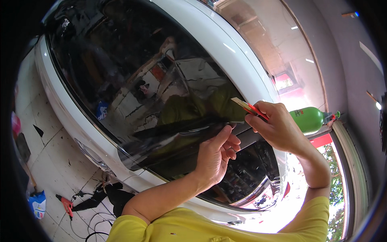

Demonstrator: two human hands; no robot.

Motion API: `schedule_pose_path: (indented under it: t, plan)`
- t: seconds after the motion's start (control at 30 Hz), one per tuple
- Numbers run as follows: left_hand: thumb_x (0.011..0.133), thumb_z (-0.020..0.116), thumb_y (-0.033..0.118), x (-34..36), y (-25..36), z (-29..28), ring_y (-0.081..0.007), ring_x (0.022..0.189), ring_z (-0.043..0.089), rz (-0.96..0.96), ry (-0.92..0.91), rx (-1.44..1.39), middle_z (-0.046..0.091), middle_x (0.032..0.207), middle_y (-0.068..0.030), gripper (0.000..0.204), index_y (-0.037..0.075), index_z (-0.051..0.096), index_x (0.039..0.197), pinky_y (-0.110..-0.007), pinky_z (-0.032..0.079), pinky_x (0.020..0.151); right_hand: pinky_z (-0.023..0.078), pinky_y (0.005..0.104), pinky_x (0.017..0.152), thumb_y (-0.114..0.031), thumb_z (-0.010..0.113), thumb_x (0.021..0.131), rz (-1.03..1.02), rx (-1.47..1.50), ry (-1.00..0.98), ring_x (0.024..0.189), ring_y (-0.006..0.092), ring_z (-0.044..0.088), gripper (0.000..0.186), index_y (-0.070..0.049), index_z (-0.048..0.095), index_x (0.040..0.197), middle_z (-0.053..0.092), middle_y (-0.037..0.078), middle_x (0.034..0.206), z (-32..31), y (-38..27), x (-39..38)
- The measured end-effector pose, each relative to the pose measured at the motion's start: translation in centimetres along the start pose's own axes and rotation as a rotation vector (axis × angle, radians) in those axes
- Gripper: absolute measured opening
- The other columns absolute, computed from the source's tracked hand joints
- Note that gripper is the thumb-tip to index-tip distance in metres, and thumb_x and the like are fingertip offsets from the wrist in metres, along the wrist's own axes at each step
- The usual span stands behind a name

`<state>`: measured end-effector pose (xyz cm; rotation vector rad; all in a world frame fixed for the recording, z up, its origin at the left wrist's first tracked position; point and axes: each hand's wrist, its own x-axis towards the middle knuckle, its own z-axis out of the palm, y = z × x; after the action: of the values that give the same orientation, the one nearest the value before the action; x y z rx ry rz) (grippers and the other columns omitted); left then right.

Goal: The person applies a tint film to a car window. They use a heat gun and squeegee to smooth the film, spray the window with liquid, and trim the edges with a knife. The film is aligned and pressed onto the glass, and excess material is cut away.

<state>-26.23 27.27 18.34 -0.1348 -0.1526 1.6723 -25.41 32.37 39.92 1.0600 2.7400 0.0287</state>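
My left hand is closed, thumb and fingertips pinching the edge of a sheet of dark window film. The film lies against the black side window of a white car, and its lower part curls away from the glass and hangs past the window edge. My right hand grips a red utility knife, its blade sticking out up and to the left. The knife is just above and right of my left fingertips, apart from them. Behind my right hand is a green spray bottle.
A second dark window of the car is below my hands. On the tiled floor at left lie a red tool, loose cables, dark scraps and a blue-and-white bag. A bright doorway opens at right.
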Motion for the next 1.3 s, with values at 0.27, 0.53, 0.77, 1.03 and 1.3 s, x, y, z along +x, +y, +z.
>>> schedule_pose_path:
  t: [0.27,0.53,0.77,1.03,1.3]
  plan:
    - [0.099,0.078,0.034,0.2,-0.3,0.1,-0.0151,0.084,0.070,-0.017,0.045,-0.038,0.075,0.087,-0.0024,0.026,0.011,0.074,0.110,-0.028,0.049,0.071,0.053,0.0422,0.062,-0.007,0.073,0.096,-0.488,-0.554,0.335,0.066,0.0311,0.063,0.015,0.003,0.064,0.103,0.066,0.014,0.087,0.3,-2.3,-0.6]
    - [0.098,0.079,0.034,0.4,-0.5,0.1,-0.0160,0.092,0.071,-0.045,0.028,-0.101,0.076,0.089,-0.0022,0.024,0.012,0.076,0.106,-0.029,0.047,0.074,0.047,0.0340,0.054,-0.004,0.078,0.078,-0.844,-0.950,0.042,0.066,0.0172,0.057,0.038,0.006,0.073,0.115,0.055,0.004,0.076,-0.4,-3.6,0.0]
    - [0.097,0.080,0.036,0.5,-0.1,0.6,-0.0182,0.092,0.072,-0.076,0.063,-0.071,0.077,0.091,-0.0043,0.026,0.010,0.077,0.097,-0.030,0.048,0.073,0.052,0.0321,0.058,-0.005,0.078,0.085,-0.757,-1.081,-0.036,0.074,0.0152,0.064,0.023,0.005,0.076,0.105,0.060,0.002,0.075,-0.4,-3.7,0.7]
    - [0.096,0.080,0.039,0.5,0.1,0.7,-0.0186,0.092,0.072,-0.095,0.071,-0.052,0.077,0.089,-0.0045,0.030,0.010,0.077,0.091,-0.030,0.048,0.072,0.051,0.0306,0.057,-0.006,0.081,0.083,-0.760,-1.102,-0.036,0.074,0.0139,0.063,0.023,0.003,0.077,0.103,0.060,0.001,0.074,-0.5,-3.5,0.9]
    - [0.098,0.078,0.039,0.6,0.0,0.6,-0.0188,0.091,0.073,-0.094,0.067,-0.033,0.077,0.088,-0.0047,0.029,0.010,0.077,0.098,-0.030,0.048,0.072,0.046,0.0308,0.055,-0.006,0.080,0.082,-0.770,-1.110,0.007,0.072,0.0129,0.060,0.020,0.003,0.077,0.100,0.057,0.000,0.073,-0.6,-3.3,1.0]
